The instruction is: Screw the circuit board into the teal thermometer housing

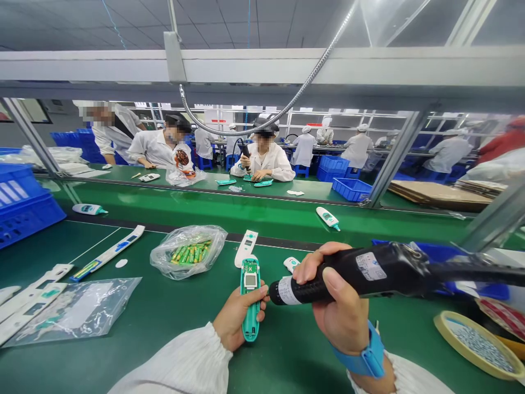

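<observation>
My left hand (235, 317) is closed around a green thermometer housing (250, 323) with its circuit board and small grey screen exposed. My right hand (342, 306) grips a black electric screwdriver (318, 275), which lies nearly level with its tip pointing left. That tip is close to my left thumb and fingers; whether it touches anything there I cannot tell. Just beyond the housing lies a white thermometer cover (246, 246). Another white-and-green piece (291, 264) is partly hidden behind my right hand.
A bag of green batteries (189, 251) sits left of centre. Farther left are white cover strips (30, 312) and a clear plastic bag (94, 314). At right stands a round dish of small screws (479, 342). Finished-looking thermometers (328, 218) lie on the green belt; people work opposite.
</observation>
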A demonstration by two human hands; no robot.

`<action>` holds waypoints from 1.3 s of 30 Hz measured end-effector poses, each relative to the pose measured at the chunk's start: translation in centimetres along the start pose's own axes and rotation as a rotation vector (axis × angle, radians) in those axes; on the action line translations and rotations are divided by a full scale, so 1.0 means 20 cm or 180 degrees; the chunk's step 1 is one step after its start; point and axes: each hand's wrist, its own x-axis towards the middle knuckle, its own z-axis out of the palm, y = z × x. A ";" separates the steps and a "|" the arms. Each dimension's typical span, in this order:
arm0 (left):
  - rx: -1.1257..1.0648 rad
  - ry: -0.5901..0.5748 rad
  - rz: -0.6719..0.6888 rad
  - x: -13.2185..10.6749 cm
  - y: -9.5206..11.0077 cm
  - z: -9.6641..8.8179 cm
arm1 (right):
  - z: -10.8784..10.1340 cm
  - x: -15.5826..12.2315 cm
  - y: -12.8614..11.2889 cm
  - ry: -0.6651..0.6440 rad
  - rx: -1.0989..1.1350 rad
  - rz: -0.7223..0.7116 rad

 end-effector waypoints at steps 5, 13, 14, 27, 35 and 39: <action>0.0074 -0.0099 -0.0059 0.00 0.00 0.00 | 0.00 0.00 0.00 0.0004 -0.0001 0.0020; 0.0170 -0.0079 -0.0016 -0.01 0.01 0.01 | 0.00 0.02 0.01 0.0208 0.0030 0.0178; 0.0184 -0.0085 -0.0019 -0.01 0.01 0.01 | 0.00 0.01 0.01 0.0206 0.0033 0.0175; 0.0254 -0.0127 -0.0174 -0.05 0.04 0.05 | 0.00 0.02 -0.03 0.0022 -0.0011 -0.0069; 0.0553 -0.0218 -0.0133 -0.04 0.01 0.04 | -0.01 0.00 -0.01 -0.0065 0.0025 0.0033; 0.0629 -0.0232 -0.0112 -0.03 0.01 0.03 | -0.01 -0.01 0.00 -0.0059 0.0015 0.0112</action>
